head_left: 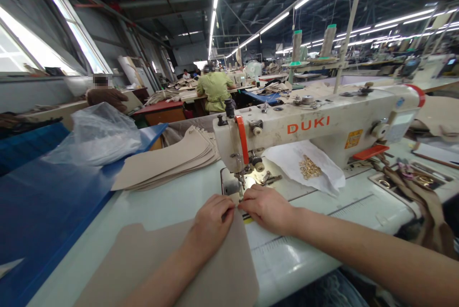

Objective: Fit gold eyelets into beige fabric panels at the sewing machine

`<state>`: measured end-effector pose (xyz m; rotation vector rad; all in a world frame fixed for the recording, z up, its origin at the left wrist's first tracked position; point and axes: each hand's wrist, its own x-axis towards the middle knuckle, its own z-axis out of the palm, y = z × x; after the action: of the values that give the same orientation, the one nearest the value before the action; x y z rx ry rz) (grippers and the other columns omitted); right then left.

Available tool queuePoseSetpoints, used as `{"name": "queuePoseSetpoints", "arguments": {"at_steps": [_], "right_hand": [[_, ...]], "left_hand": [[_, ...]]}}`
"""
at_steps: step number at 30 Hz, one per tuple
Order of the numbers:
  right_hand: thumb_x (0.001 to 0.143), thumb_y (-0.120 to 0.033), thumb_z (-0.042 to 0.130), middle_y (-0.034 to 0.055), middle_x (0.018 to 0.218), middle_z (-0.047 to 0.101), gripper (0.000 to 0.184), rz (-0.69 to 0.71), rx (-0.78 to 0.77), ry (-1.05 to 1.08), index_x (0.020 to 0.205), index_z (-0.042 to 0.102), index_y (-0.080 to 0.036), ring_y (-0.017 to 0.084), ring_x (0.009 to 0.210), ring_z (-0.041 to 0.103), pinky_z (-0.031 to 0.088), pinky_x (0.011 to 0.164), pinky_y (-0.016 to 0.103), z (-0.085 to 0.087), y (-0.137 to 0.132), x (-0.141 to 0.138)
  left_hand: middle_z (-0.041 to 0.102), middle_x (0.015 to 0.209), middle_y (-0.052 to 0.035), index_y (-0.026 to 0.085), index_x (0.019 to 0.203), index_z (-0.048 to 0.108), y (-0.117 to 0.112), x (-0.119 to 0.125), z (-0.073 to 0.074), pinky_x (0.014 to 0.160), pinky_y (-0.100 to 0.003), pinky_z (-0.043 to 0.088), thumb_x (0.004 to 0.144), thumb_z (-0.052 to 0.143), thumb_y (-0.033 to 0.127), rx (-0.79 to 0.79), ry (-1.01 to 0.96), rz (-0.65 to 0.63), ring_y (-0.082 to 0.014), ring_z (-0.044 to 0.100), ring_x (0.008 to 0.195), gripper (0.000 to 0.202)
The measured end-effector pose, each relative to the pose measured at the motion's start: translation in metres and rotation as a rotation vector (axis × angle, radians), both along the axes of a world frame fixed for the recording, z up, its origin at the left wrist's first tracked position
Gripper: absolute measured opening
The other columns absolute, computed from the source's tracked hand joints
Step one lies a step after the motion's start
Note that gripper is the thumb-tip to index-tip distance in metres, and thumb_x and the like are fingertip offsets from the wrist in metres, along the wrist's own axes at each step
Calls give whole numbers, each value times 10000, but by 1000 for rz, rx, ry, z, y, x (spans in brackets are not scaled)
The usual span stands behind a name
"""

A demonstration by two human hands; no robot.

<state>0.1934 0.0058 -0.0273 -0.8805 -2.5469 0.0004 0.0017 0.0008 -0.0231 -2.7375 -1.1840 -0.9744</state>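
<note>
Fabric (233,268) lies beneath our left hand (211,221) and forearm on the pale table (89,230), its far end reaching our fingertips just in front of the sewing machine (279,125). Our left hand rests on it with bent fingers, our right hand (267,207) curls beside its right edge, and we cannot tell whether either one pinches it.

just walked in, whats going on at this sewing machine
A person has both hands just in front of the needle area of a sewing machine. The left hand lies over a flat beige panel; the right hand is beside it, fingertips close together. What they grip is unclear. A stack of beige pieces lies beyond.
</note>
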Motion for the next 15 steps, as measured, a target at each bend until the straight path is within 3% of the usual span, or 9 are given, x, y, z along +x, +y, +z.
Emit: {"name": "queuePoseSetpoints", "arguments": {"at_steps": [9, 15], "right_hand": [[893, -170, 507, 49, 865, 586, 163, 46, 26, -93, 990, 637, -149, 180, 832, 485, 401, 739, 275, 8, -1, 4], [917, -186, 492, 38, 892, 586, 140, 205, 115, -242, 944, 622, -144, 174, 876, 469, 404, 771, 289, 21, -20, 25]], "left_hand": [[644, 730, -26, 177, 703, 576, 2, 1, 3, 672, -276, 499, 782, 492, 80, 46, 31, -29, -166, 594, 721, 151], [641, 740, -31, 177, 719, 571, 1, 1, 0, 678, -285, 495, 794, 481, 86, 58, 9, -29, -168, 590, 727, 148]]}}
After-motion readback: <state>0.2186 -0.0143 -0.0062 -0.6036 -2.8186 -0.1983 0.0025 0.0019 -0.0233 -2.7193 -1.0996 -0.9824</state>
